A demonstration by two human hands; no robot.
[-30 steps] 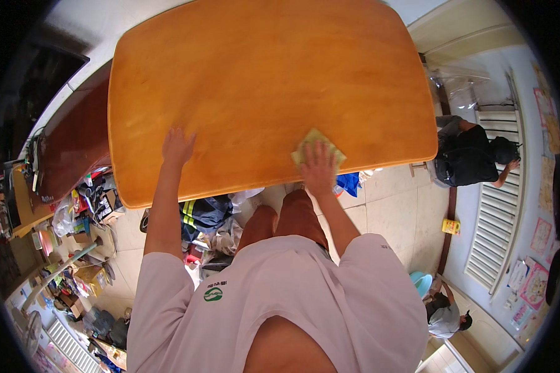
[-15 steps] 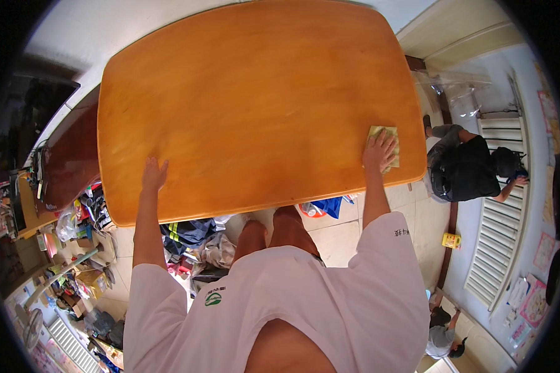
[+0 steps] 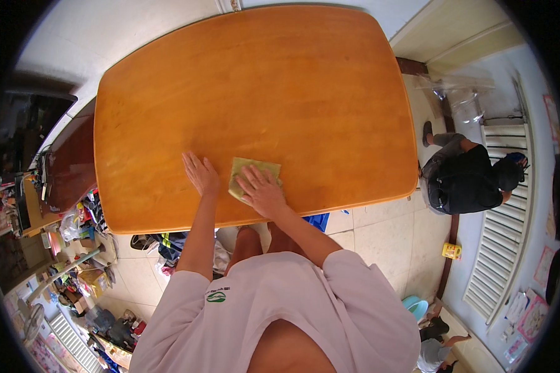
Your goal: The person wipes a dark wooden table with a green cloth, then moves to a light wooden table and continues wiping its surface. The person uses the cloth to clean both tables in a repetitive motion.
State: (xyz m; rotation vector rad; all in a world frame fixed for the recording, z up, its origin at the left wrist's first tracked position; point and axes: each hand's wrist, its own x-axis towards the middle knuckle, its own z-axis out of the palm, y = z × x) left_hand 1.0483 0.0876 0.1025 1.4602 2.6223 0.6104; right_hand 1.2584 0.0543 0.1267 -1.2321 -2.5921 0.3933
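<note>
In front of me stands a large orange-brown wooden table [image 3: 255,81] with rounded corners. My right hand [image 3: 261,191] lies flat on a folded yellow-green cloth [image 3: 255,165] and presses it to the tabletop near the front edge, around the middle. The fingers are spread over the cloth, and part of it shows past the fingertips. Left of the cloth, my left hand [image 3: 201,174] rests on the bare wood with its fingers stretched out and nothing in it. A small gap separates this hand from the cloth.
A person in black [image 3: 473,177] bends by a white radiator [image 3: 501,224] on the right; another person [image 3: 438,351] is at lower right. A yellow container [image 3: 452,250] stands by the wall. Bags and clothes [image 3: 168,248] lie below the table's front edge. Clutter fills the left side.
My right hand has swept the cloth leftward from the table's right end to the middle. My left hand has shifted right along the tabletop. The person in black has lowered an arm slightly.
</note>
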